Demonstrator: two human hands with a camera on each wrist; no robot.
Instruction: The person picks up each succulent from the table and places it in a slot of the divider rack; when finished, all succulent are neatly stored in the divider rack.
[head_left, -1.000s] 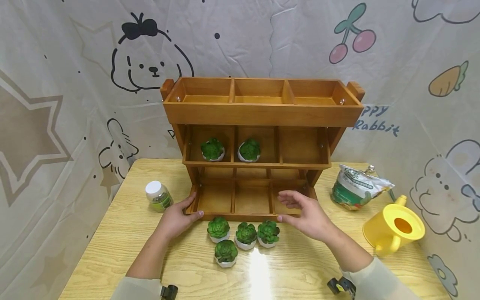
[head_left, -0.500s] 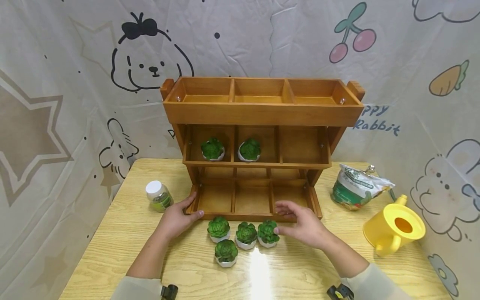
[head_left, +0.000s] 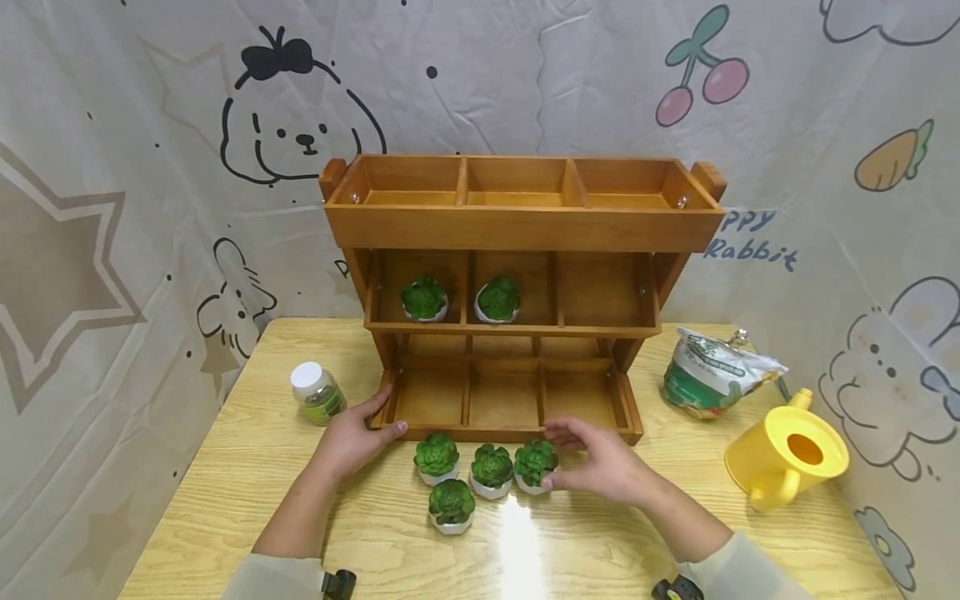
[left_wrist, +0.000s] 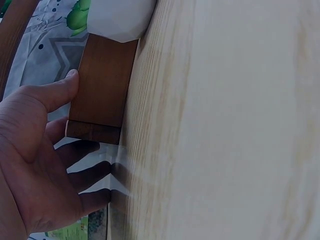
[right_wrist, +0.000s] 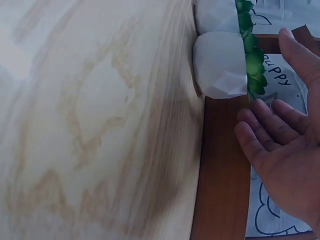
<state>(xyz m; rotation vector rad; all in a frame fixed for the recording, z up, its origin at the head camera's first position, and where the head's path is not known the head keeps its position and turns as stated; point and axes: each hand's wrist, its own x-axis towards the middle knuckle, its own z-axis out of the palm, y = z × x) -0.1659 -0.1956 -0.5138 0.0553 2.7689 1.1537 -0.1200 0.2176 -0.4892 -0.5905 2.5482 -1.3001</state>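
Observation:
A three-tier wooden plant shelf (head_left: 525,231) stands on the table. My left hand (head_left: 351,442) holds its lower left corner, thumb on the front board (left_wrist: 102,85) and the other fingers round the end. Several small green succulents in white faceted pots are grouped before the shelf. My right hand (head_left: 600,462) is beside the rightmost succulent (head_left: 536,460), thumb and fingers apart around its right side. In the right wrist view that hand's fingers look relaxed, near the leaves above a white pot (right_wrist: 220,65); whether they touch it I cannot tell.
Two potted succulents sit in the middle tier, left (head_left: 424,297) and centre (head_left: 498,300). A white-capped jar (head_left: 318,392) stands left of the shelf. To the right are a green-and-white bag (head_left: 716,375) and a yellow watering can (head_left: 783,454). A printed cloth (head_left: 480,75) hangs behind.
My right hand has moved from the shelf's lower right front towards me and slightly left, down to the rightmost succulent. The left hand stays at the shelf corner.

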